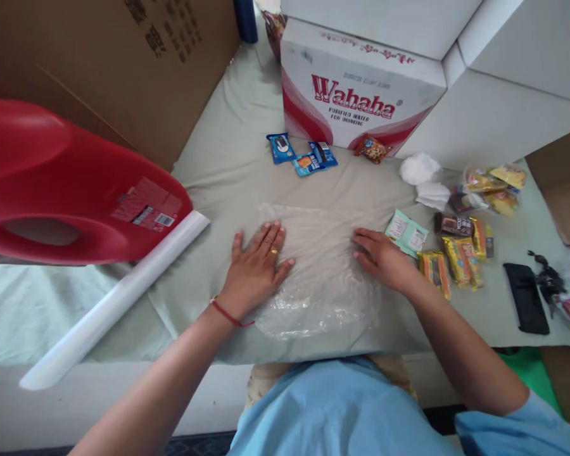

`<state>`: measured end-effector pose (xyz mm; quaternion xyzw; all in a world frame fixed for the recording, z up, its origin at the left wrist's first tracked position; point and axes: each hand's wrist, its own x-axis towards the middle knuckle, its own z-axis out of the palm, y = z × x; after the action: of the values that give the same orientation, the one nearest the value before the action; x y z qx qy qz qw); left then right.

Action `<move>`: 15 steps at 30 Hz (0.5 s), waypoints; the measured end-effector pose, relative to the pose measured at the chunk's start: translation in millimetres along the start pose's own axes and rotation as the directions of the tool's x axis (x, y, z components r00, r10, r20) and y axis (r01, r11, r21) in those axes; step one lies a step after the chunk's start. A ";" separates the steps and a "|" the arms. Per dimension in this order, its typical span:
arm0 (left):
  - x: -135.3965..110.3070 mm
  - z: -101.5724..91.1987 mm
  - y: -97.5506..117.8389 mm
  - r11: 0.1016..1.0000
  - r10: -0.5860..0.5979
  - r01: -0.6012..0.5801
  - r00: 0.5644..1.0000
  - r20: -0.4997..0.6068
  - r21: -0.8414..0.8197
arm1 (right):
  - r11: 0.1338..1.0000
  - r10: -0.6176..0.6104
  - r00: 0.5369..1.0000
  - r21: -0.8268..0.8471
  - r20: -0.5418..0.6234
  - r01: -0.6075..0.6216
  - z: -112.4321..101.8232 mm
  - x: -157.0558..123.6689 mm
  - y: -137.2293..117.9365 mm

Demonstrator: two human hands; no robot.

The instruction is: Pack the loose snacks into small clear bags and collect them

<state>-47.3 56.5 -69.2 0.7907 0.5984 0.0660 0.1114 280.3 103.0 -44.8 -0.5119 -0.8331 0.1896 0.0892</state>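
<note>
Hands [256, 269] [384, 259] flat on clear plastic sheet [316, 278]

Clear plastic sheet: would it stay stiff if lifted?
Probably floppy: the plastic sheet looks wrinkled and limp. Likely very light, since the cloth shows through it. It could slide; the left hand and right hand lie flat on it.

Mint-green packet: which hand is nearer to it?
Right. The right hand lies at the edge of the clear plastic sheet, beside the mint-green packet; the left hand rests on the sheet's other side, farther off.

Daylit pale green tablecloth [228, 171], with cardboard boxes [123, 63] stacked along its back.
</note>
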 end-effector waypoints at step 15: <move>-1.7 1.4 -1.4 1.000 0.015 -0.015 0.999 -0.032 -0.010 | 0.918 0.378 0.894 -0.025 -0.242 -0.395 0.1 274.9 4.5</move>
<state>-48.7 55.1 -70.9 0.7933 0.5939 0.0827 0.1055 157.5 348.5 -59.2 -0.6888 -0.7048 0.1117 0.1278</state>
